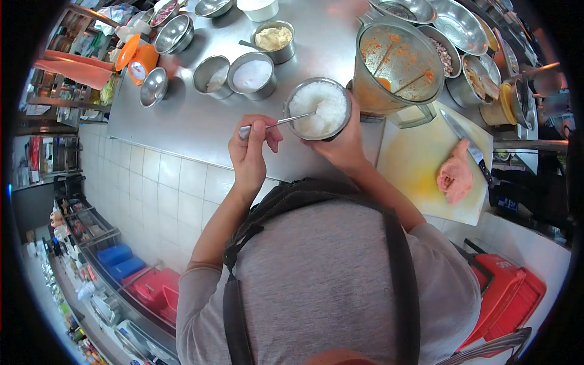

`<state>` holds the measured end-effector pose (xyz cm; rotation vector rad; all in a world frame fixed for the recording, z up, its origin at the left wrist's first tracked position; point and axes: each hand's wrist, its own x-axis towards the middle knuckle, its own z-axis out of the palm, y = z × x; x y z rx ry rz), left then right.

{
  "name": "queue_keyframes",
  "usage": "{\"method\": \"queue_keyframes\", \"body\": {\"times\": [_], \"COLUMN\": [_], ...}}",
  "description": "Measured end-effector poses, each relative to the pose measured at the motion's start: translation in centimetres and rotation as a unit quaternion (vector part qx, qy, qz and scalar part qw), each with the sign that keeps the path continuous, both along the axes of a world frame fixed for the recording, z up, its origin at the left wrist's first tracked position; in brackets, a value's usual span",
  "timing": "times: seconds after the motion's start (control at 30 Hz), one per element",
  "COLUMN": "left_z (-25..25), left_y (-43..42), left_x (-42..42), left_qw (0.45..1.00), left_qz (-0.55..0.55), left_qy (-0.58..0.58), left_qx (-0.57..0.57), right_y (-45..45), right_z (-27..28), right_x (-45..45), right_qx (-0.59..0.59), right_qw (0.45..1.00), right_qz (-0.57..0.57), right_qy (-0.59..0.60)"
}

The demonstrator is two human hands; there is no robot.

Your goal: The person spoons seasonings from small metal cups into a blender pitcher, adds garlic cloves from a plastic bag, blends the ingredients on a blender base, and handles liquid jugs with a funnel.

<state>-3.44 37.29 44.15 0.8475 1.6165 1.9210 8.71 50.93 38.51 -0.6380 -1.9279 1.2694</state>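
Observation:
My left hand (250,146) pinches the handle of a metal spoon (281,122), whose tip rests in coarse white grains. Those grains fill a metal cup (291,125) that my right hand (345,141) grips round its right side and base. Left of the cup stand a metal bowl of fine white powder (253,75) and a smaller bowl with a little white powder (216,80). Behind them a metal bowl holds a pale yellow paste (274,38), with a utensil handle sticking out.
A large blender jug (398,67) smeared with orange stands right of the cup. On the cutting board (398,143) lie raw meat (455,173) and a knife (465,143). Metal bowls (174,34) and an orange scale (142,63) are at the left; red bins (508,298) stand lower right.

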Motion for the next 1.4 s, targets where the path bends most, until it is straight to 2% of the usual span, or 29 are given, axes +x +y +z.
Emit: {"method": "queue_keyframes", "body": {"times": [0.03,0.1,0.17,0.2,0.27,0.47,0.57,0.67,0.8,0.87,0.9,0.93,1.03,1.1,1.13,1.2,1.23,1.27,1.4], "left_z": [0.1,0.6,1.4,1.8,2.6,6.2,7.9,9.7,12.3,12.8,12.1,12.0,10.7,9.6,9.7,10.3,10.2,10.6,11.7], "left_y": [0.1,0.4,0.5,0.5,0.4,0.5,0.9,2.1,5.1,7.2,8.3,9.3,12.0,12.8,12.7,12.0,11.5,10.7,5.2], "left_x": [-0.1,-0.3,-0.4,-0.5,-1.0,-1.7,-2.0,-2.2,-2.1,-1.3,-1.2,-0.8,0.9,1.7,1.8,2.2,1.9,1.7,0.3], "left_qw": [1.000,0.991,0.989,0.988,0.989,0.993,0.995,0.995,0.993,0.996,0.997,0.997,0.998,0.973,0.973,0.895,0.878,0.879,0.956], "left_qz": [0.001,0.018,0.028,0.036,0.046,0.037,0.053,0.050,-0.025,-0.024,-0.053,-0.050,-0.061,-0.102,-0.102,-0.144,-0.137,-0.135,-0.045], "left_qy": [0.000,-0.132,-0.141,-0.150,-0.137,-0.098,-0.083,-0.075,-0.074,-0.044,0.025,0.047,0.028,0.205,0.205,0.421,0.458,0.457,0.264], "left_qx": [0.001,0.022,0.027,0.032,0.038,0.047,0.032,0.040,0.091,0.069,0.055,0.019,-0.005,-0.019,-0.019,-0.036,-0.003,-0.004,0.117], "right_y": [0.1,0.4,0.5,0.7,1.1,1.5,2.0,2.2,2.3,2.2,2.2,2.1,2.0,1.9,1.8,1.8,1.8,1.8,2.1], "right_z": [0.1,0.5,1.0,1.0,1.0,1.8,1.9,3.6,3.8,4.1,3.9,3.3,2.2,2.2,2.5,2.6,2.5,2.3,1.3], "right_x": [0.2,0.5,0.7,0.7,0.9,1.3,1.5,1.8,2.4,2.7,2.8,2.9,2.9,3.0,3.0,2.9,2.8,2.7,2.2], "right_qx": [0.011,0.023,-0.064,-0.065,-0.076,-0.163,-0.112,-0.116,-0.122,-0.101,-0.100,-0.108,-0.115,-0.115,-0.117,-0.121,-0.123,-0.124,-0.186], "right_qw": [1.000,1.000,0.995,0.995,0.988,0.973,0.981,0.977,0.974,0.981,0.981,0.979,0.977,0.976,0.978,0.979,0.979,0.978,0.963], "right_qz": [-0.001,0.001,0.025,0.027,0.061,0.101,0.103,0.119,0.139,0.148,0.147,0.150,0.155,0.159,0.147,0.136,0.128,0.121,0.145], "right_qy": [0.007,0.014,0.076,0.076,0.117,0.132,0.124,0.133,0.127,0.080,0.081,0.084,0.088,0.090,0.093,0.094,0.105,0.115,0.128]}}
